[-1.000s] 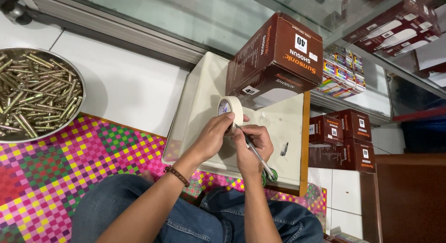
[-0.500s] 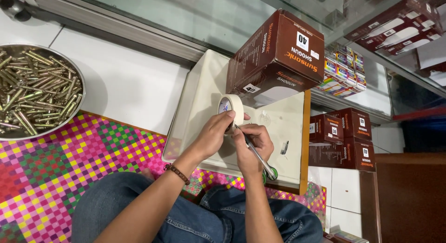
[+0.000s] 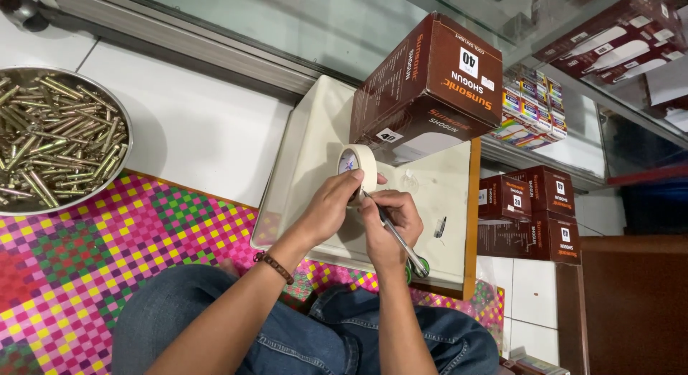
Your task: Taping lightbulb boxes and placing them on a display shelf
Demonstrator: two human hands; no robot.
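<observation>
The left hand (image 3: 331, 206) is gripping a cream roll of masking tape (image 3: 357, 170) upright over the pale board surface (image 3: 308, 153); the right hand (image 3: 390, 221), closed on scissors (image 3: 398, 237), is seemingly prying its end; the next move needs precision.

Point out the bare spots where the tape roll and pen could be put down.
Bare patches: the white floor tile between the metal bowl and the cream board; the board's left strip; the woven mat below the bowl. Crowded: the board's far end under the brown box, and around both hands.
</observation>
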